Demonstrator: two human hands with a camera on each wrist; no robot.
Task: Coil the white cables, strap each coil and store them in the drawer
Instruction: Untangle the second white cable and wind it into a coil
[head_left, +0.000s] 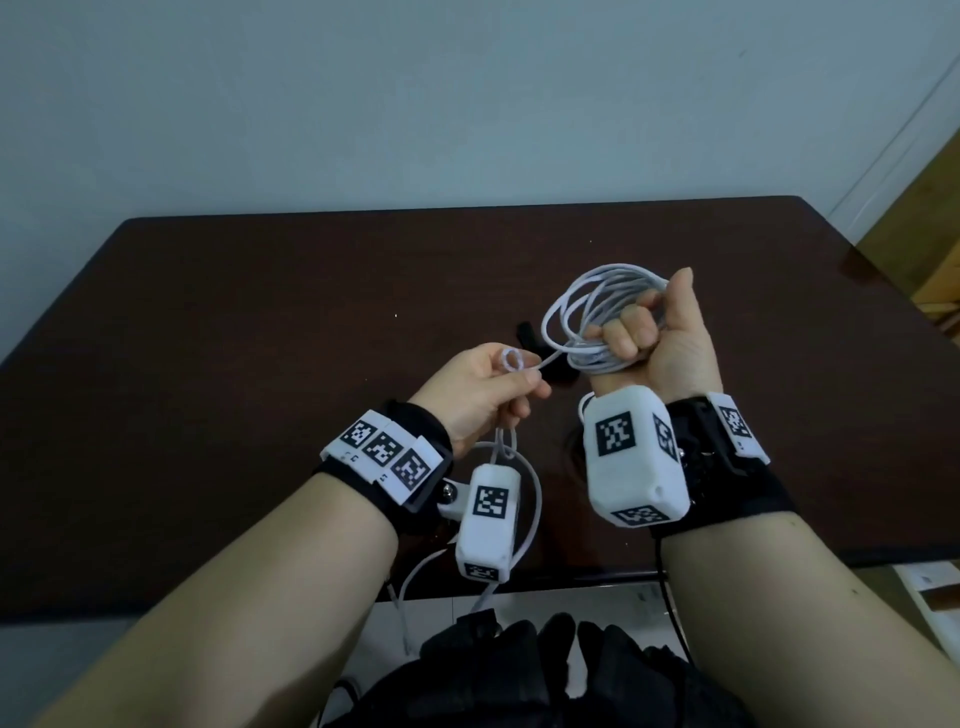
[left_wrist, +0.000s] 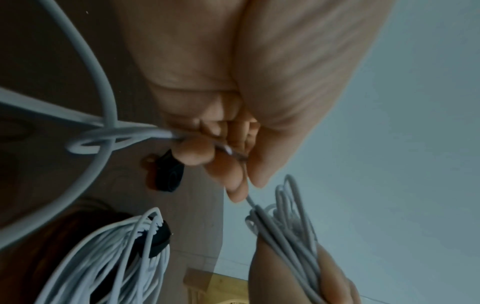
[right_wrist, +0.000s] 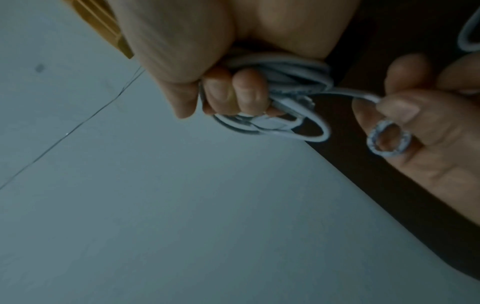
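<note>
**Both hands closed on one white cable above the dark table**

Head view: in the middle right of the frame the right hand (head_left: 654, 332) is a closed fist, palm toward the camera, wrapped round a bundle of white cable (head_left: 587, 312) whose loops stand out to the upper left of the fist. One strand runs down and left to the left hand (head_left: 483, 395) at centre, whose curled fingers and thumb pinch it; a small tight loop (head_left: 148, 375) of the same cable sits on top of that hand. More cable hangs below the left wrist toward the lower middle of the frame. A black strap (head_left: 166, 340) lies on the dark brown table (head_left: 260, 312) just behind the hands.

Left wrist view: the left hand (left_wrist: 233, 133) fills the upper centre, fingers folded onto the strand. The held bundle (left_wrist: 288, 228) shows at lower right in the right hand (left_wrist: 298, 273). At lower left lies a second coil (left_wrist: 109, 257), with a black band (left_wrist: 155, 238) across its top. The loose strap (left_wrist: 170, 174) lies mid-frame.

Right wrist view: at upper centre the right hand (right_wrist: 207, 72) clenches the bundle (right_wrist: 285, 82), fingertips pressed in. At the right edge the left hand (right_wrist: 428, 127) pinches the strand, the small loop (right_wrist: 389, 139) against its fingers.
</note>
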